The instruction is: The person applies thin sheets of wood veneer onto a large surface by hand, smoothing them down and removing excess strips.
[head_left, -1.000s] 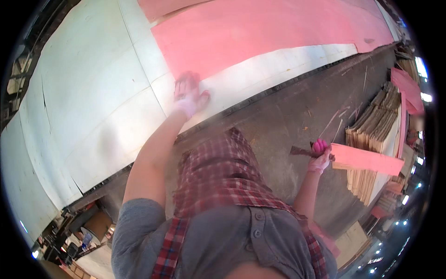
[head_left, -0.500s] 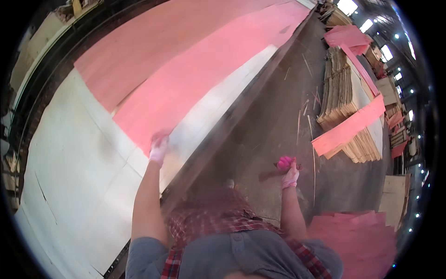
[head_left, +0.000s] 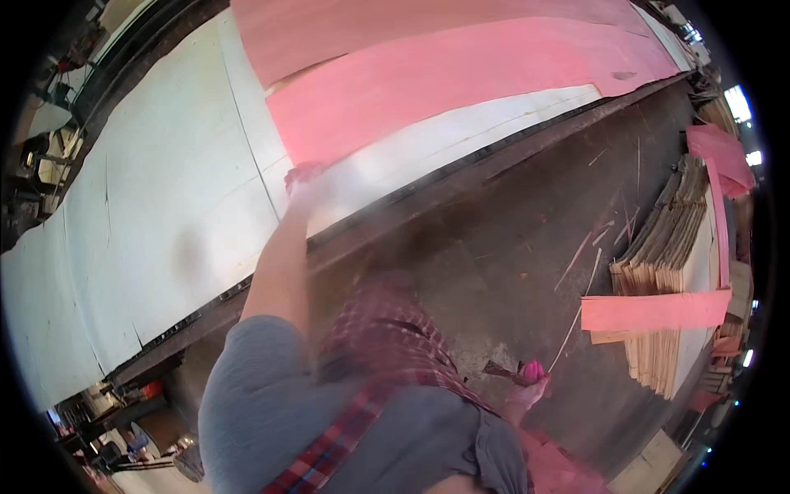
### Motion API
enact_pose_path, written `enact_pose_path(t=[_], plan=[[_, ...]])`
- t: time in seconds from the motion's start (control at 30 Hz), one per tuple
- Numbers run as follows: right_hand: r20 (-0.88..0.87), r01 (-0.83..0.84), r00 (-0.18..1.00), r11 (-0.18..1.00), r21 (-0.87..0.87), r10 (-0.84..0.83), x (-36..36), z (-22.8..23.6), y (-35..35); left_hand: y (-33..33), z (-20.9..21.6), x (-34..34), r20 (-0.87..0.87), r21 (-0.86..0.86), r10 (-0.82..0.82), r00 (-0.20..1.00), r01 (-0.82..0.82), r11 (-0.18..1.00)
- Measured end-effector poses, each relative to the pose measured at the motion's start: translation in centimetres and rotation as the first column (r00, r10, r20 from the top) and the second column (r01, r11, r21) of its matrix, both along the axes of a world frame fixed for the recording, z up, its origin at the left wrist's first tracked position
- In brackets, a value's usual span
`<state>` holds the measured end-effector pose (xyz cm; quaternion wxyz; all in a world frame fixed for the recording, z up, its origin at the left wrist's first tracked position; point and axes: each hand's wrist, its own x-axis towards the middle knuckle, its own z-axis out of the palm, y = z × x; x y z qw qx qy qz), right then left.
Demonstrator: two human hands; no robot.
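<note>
My left hand [head_left: 303, 174], blurred, is closed at the near corner of a pink veneer sheet [head_left: 428, 74]. That sheet lies on a broad layer of pale veneer [head_left: 181, 165], beside a duller pink sheet [head_left: 329, 33] farther back. Low on the right, my right hand [head_left: 525, 397] is closed around a dark, flat, blade-like piece [head_left: 504, 372] that sticks out to the left. Its bright pink fingertips cover the piece's other end, so I cannot tell its exact kind.
A stack of veneer sheets [head_left: 658, 239] stands on the right, with a pink strip [head_left: 654, 311] across it. Thin wood slivers [head_left: 576, 259] litter the dark floor [head_left: 494, 280]. The layered surface ends in a long dark edge [head_left: 461, 177]. More pink sheets [head_left: 559, 465] lie at lower right.
My view and body have turned left, so the veneer layer and the stack sit differently in the picture. My left hand stays at the pink sheet's corner; the right still holds the dark piece.
</note>
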<state>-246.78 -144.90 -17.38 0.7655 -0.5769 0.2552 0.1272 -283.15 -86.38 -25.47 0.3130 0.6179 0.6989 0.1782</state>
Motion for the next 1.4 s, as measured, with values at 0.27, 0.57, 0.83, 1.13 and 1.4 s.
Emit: enact_pose_path(t=[0.27,0.57,0.83,1.13,1.4], plan=[[0.034,-0.273,0.962,0.949,0.159,0.271,7.2,-2.1,6.3,-1.7,-1.0,5.6,-0.219,0.077,0.099,0.971,-0.084,0.993],[0.145,-0.669,0.736,0.743,0.010,0.661,9.9,3.1,32.2,0.8,7.3,7.9,0.049,-0.275,-0.109,0.993,0.118,0.954],[0.042,-0.631,0.773,0.774,-0.045,0.633,9.4,3.8,32.7,11.4,12.1,5.3,0.739,-0.647,0.527,0.421,0.226,0.728],[-0.102,-0.078,0.992,0.996,-0.040,0.074,10.0,8.0,16.7,6.9,7.4,19.1,0.843,-0.538,0.520,0.140,0.213,0.815],[0.033,0.173,0.980,0.922,0.348,-0.196,13.8,4.5,3.0,-14.6,16.1,64.3,0.930,-0.368,-0.081,0.360,0.917,-0.155]])
